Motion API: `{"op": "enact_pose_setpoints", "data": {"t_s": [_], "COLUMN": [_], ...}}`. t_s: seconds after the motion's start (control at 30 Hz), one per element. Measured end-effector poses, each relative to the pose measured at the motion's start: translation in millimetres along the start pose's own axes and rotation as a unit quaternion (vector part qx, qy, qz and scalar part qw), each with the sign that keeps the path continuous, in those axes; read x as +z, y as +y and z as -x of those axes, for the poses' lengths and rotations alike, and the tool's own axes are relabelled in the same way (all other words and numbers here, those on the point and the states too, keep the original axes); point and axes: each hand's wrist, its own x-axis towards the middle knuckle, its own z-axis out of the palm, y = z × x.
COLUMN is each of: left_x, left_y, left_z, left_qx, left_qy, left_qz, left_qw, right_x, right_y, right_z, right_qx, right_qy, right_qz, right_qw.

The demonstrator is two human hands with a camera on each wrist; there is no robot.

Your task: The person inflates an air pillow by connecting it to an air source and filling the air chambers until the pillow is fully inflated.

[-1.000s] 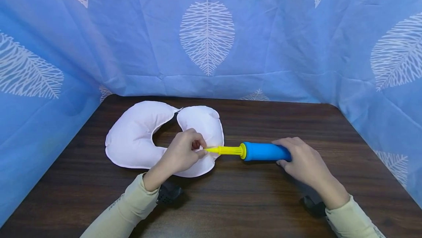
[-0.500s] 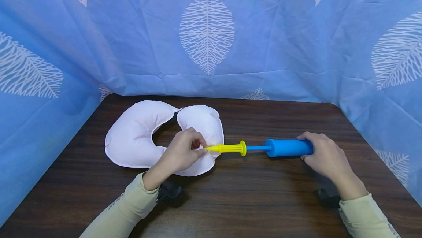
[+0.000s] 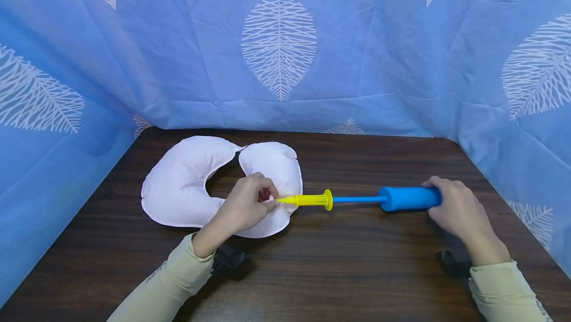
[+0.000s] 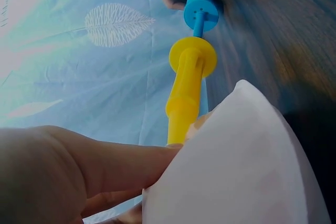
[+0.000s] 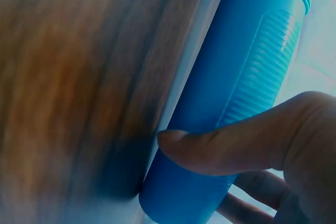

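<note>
A white U-shaped neck pillow [image 3: 178,188], puffed up, lies at the left of the table. My left hand [image 3: 247,203] reaches over its near right part, thumb and fingers pinching the tip of the yellow nozzle [image 3: 312,200] of a hand air pump. That tip is hidden by the fingers at the pillow's surface; in the left wrist view the thumb [image 4: 126,163] lies right at it. A long stretch of thin blue rod [image 3: 357,200] shows between the nozzle's flange and the pump's blue barrel [image 3: 406,198]. My right hand [image 3: 459,210] grips the barrel's far right end, thumb across its ribbed side.
The dark wood table [image 3: 334,272] carries the pillow and pump. A blue curtain [image 3: 379,54] with white leaf prints hangs behind and along both sides. Black wrist cameras [image 3: 228,260] sit under both wrists, close over the tabletop.
My right hand has slid the blue barrel to the right, away from the pillow, baring more and more of the rod. The left hand and pillow have stayed in place.
</note>
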Motion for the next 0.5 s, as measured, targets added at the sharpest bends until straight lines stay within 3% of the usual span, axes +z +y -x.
{"op": "enact_pose_setpoints", "data": {"t_s": [0.27,0.5], "left_x": [1.6,0.4], "left_y": [0.5,0.5], "left_z": [-1.0,-1.1], "left_qx": [-0.024,-0.012], "left_qy": [-0.002,0.012], "left_qz": [-0.015,-0.016], "left_qw": [0.9996,0.9997], "right_x": [1,8], "right_y": [-12,-52], "right_z": [1.2,5.0], "right_qx": [-0.003,-0.05], "right_qy": [-0.019,-0.042], "right_qz": [-0.014,-0.039], "right_qw": [0.9997,0.9971]}}
